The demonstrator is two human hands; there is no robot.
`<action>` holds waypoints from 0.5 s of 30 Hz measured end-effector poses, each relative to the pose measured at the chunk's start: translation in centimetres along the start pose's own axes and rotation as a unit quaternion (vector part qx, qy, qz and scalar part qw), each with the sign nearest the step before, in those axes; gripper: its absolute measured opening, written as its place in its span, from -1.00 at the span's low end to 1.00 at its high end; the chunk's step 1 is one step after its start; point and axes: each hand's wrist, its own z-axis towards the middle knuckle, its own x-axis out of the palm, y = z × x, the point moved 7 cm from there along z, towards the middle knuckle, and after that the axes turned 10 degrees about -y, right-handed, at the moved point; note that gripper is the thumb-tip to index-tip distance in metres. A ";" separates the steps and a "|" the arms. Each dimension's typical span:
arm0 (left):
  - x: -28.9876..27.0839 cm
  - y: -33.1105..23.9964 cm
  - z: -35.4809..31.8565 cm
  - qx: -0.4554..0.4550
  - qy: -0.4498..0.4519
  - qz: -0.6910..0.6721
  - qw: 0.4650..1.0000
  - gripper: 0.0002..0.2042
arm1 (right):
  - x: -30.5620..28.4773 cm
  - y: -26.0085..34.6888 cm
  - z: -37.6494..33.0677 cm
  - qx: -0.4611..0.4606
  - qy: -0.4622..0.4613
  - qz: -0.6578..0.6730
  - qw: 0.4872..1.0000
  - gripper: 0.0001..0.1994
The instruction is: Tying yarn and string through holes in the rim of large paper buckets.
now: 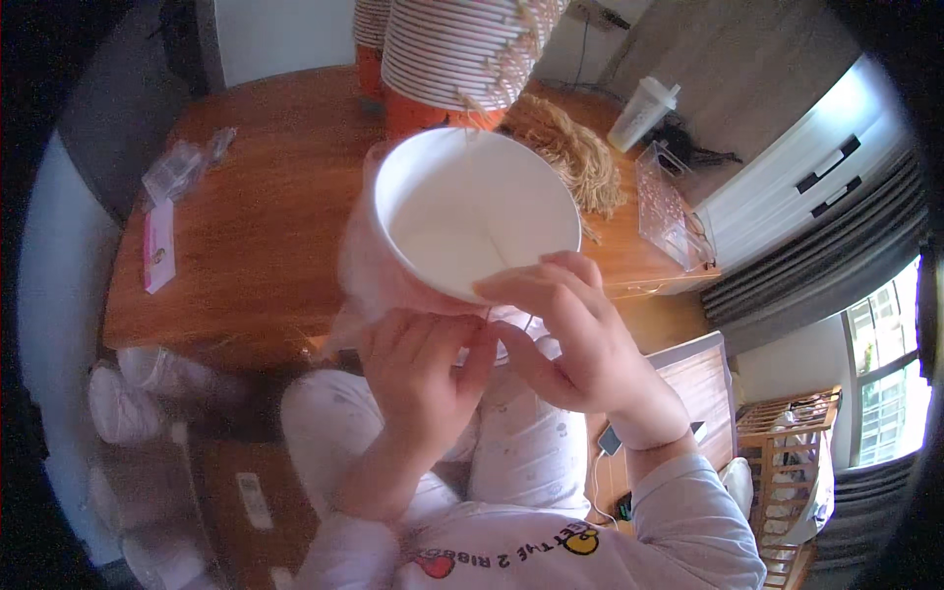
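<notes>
Head view, looking down from above the person's lap: a white paper bowl, round and thin-walled [472, 211], is held up close under the camera, above the near edge of a brown wooden counter [256, 226], with its open mouth turned toward the lens. The bowl's inside is bare and a single seam line is seen running down its wall. The lower rim is pinched by the right hand [575, 334], thumb and fingers closed together on it, with what looks like a thin strand held at the same spot. The left hand [423, 379] is curled shut just below the bowl, against a crumpled sheet of clear thin plastic [364, 275] that hangs beneath; exactly what its fingers grip cannot be told.

The bowl is judged to be very light and only moderately stiff: the rolled rim should bear a pinch, while the wall would likely dent or crease if squeezed. It is best taken at the rim or cradled under the base.

Behind, on the counter, a tall stack of similar striped paper bowls [457, 49] is seen, with a bundle of tan straw-like fibre [575, 152] beside it, a clear plastic box [669, 202], and a lidded white cup [644, 110].
</notes>
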 end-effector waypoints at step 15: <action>1.1 1.8 -1.1 -0.352 0.130 -0.469 0.800 -0.87 | 1.4 2.4 -6.5 -0.096 -0.079 0.073 0.990 -0.70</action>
